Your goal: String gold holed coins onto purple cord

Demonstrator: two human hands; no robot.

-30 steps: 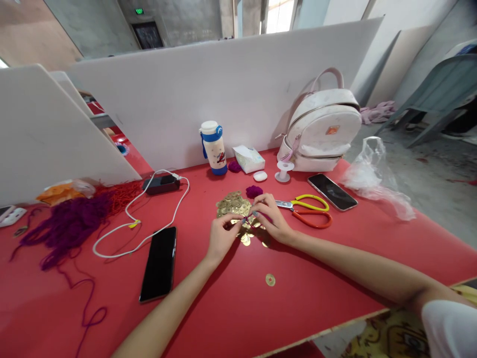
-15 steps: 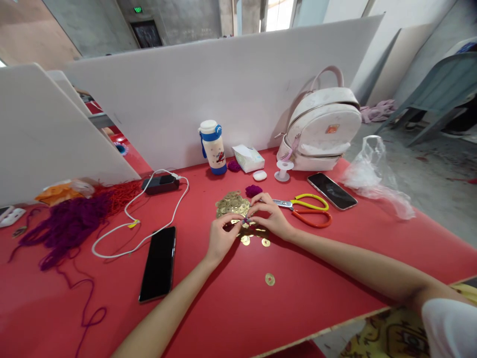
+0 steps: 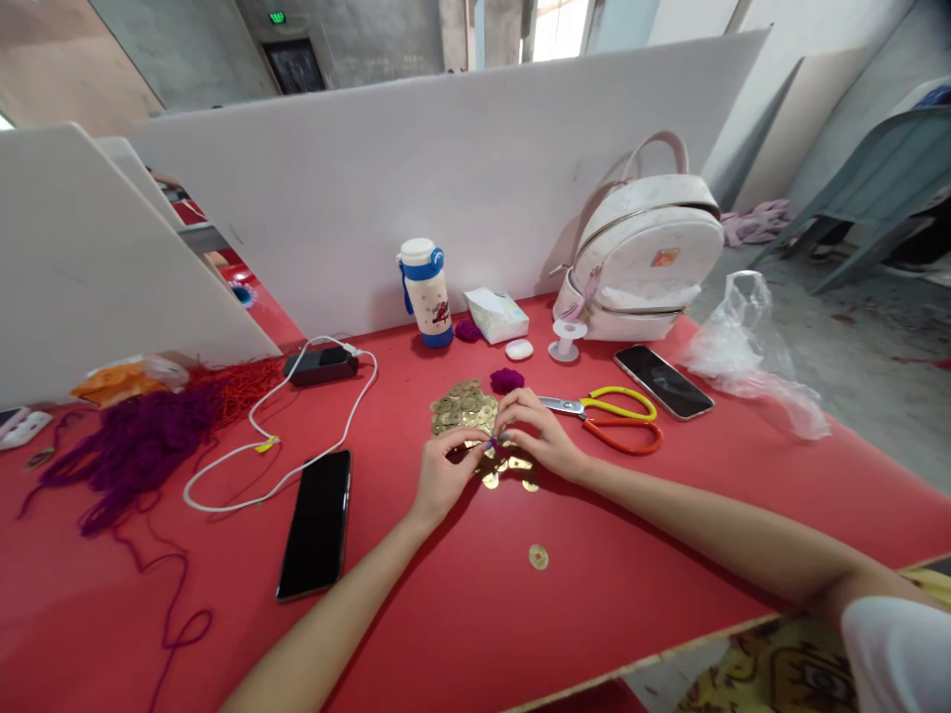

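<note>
My left hand [image 3: 444, 470] and my right hand [image 3: 541, 433] meet over a pile of brass coins with square holes [image 3: 462, 406]. Both pinch a small bit of purple cord [image 3: 493, 445] between thumb and forefinger; its ends are too small to make out. A few coins lie under the fingers, and a single coin [image 3: 539, 557] rests nearer the front of the table. Just behind my right hand sits a small bundle of purple cord [image 3: 506, 380]. Scissors [image 3: 601, 406] with one yellow and one red handle lie to its right.
On the red table [image 3: 446, 634] are a black phone [image 3: 316, 525], a white cable [image 3: 223, 511], a tangle of purple cord [image 3: 149, 436], another phone [image 3: 664, 381] and a spool [image 3: 568, 339]. A bottle [image 3: 427, 297], a tissue pack [image 3: 496, 315] and a backpack [image 3: 643, 257] stand by the white partition.
My fingers have shifted slightly at the purple cord, and the right fingertips sit a little apart from the left ones. Everything else stays in place.
</note>
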